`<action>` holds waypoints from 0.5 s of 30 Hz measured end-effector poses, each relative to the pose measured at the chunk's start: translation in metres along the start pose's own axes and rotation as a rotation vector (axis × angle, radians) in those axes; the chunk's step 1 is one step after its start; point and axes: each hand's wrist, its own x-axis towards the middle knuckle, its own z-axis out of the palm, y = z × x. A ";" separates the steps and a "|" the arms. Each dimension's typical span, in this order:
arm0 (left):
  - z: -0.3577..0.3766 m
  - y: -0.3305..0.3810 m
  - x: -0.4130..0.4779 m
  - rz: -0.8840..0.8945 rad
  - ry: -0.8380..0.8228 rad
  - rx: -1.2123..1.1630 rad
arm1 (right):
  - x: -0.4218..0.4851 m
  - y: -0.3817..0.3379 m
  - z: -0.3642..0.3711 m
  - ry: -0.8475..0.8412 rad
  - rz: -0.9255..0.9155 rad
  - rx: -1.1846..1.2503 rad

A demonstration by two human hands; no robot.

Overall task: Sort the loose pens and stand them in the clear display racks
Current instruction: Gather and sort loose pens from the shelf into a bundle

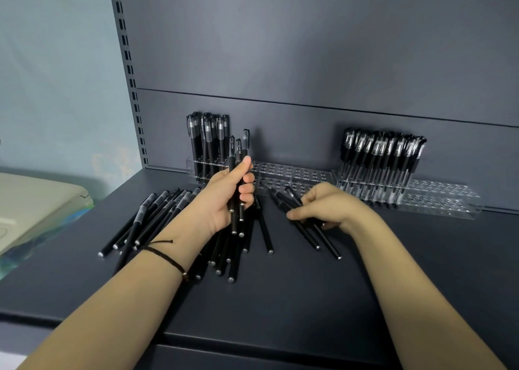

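Loose pens (157, 215) lie scattered on the dark shelf (295, 299), in front of the left clear rack (283, 173). Left grip (227, 198), just before that rack, is curled round an upright pen bundle (238, 153). Right grip (323, 204), off the rack's front right, pinches a few flat pens (309, 236). Capped pens (207, 139) stand at the rack's left end.

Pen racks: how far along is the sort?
Done: a cluster of pens stands in the left rack at its left end, a fuller row in the right rack. In hand: the left hand grips an upright bundle of pens; the right hand closes on loose pens on the shelf. Left: most of that pile, and many open holes in both racks.
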 end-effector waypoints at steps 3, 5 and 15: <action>0.003 -0.003 -0.001 -0.015 0.032 0.021 | -0.001 0.000 -0.004 -0.021 -0.067 0.347; 0.005 -0.007 -0.001 -0.040 0.023 0.006 | -0.003 -0.004 -0.003 -0.073 -0.124 0.571; 0.012 -0.014 -0.004 0.008 0.009 0.183 | -0.007 -0.017 0.020 -0.229 -0.134 0.682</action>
